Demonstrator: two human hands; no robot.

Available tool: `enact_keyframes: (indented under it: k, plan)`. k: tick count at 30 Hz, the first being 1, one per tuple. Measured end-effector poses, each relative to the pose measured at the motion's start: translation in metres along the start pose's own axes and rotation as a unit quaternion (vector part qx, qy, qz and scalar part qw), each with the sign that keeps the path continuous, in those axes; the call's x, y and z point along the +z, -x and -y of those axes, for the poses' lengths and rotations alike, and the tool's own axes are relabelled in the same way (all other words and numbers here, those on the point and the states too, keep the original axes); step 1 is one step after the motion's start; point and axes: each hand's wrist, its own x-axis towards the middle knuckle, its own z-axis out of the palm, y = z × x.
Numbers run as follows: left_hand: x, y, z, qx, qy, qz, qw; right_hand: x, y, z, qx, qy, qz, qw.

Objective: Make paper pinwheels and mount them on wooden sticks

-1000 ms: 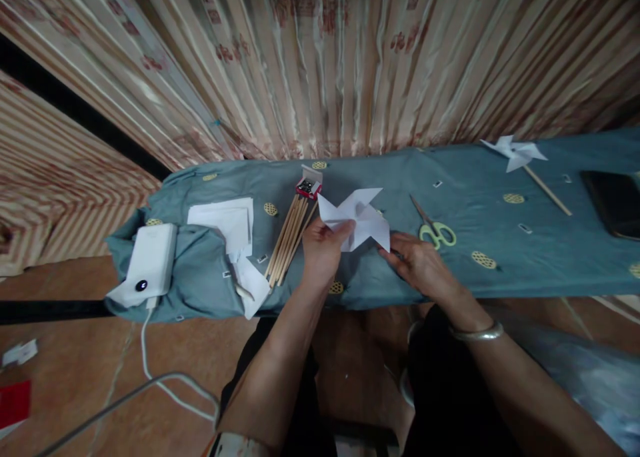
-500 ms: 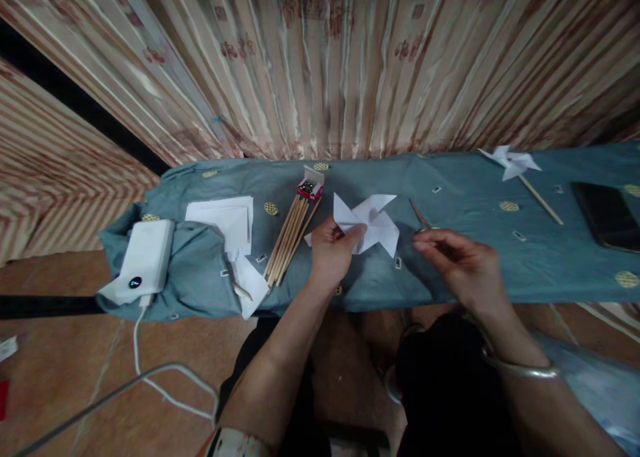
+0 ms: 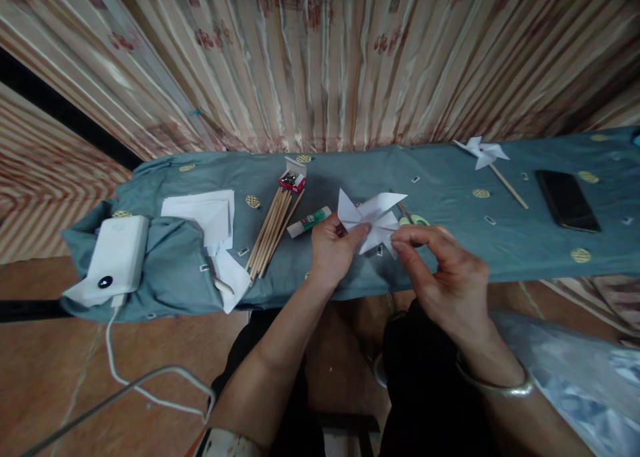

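A white paper pinwheel (image 3: pixel 373 210) is held above the cloth-covered surface, its blades pointing outward. My left hand (image 3: pixel 334 249) grips it from the left, thumb pressed on its middle and the other fingers behind. At the lower right blade, my right hand (image 3: pixel 440 270) is closed in a pinch, thumb and forefinger at the paper's edge; anything small between the fingertips is hidden. Behind the pinwheel, scissors (image 3: pixel 419 219) with pale green handles are partly covered. A green and white glue stick (image 3: pixel 310 222) lies just beyond my left hand.
Wooden sticks (image 3: pixel 270 233) lie beside a small open red box (image 3: pixel 292 181) of metal pieces. Further left are white paper sheets (image 3: pixel 200 210) and a cabled white power bank (image 3: pixel 120 253). At right lie a pinwheel on a stick (image 3: pixel 483 153) and a black phone (image 3: pixel 567 200). A curtain (image 3: pixel 320 63) hangs behind.
My right hand has moved left from beside the scissors to the pinwheel's lower right blade. My left hand keeps its grip. The view has shifted, and the glue stick now shows.
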Motion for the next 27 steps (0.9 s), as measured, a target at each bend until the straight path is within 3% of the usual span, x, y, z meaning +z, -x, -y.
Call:
enact_keyframes:
  k: [7, 14, 27]
  plan:
    - [0.006, 0.008, 0.003, -0.02, 0.013, 0.016, 1.0, -0.001, 0.004, 0.005, -0.077, 0.043, 0.008, 0.996]
    - [0.002, 0.009, 0.002, -0.011, -0.006, 0.019, 1.0, -0.002, 0.01, -0.001, -0.001, 0.021, -0.016, 1.0]
    - [0.005, 0.015, 0.005, -0.024, -0.017, 0.051, 0.998, 0.001, 0.008, -0.008, -0.002, 0.045, 0.008, 0.999]
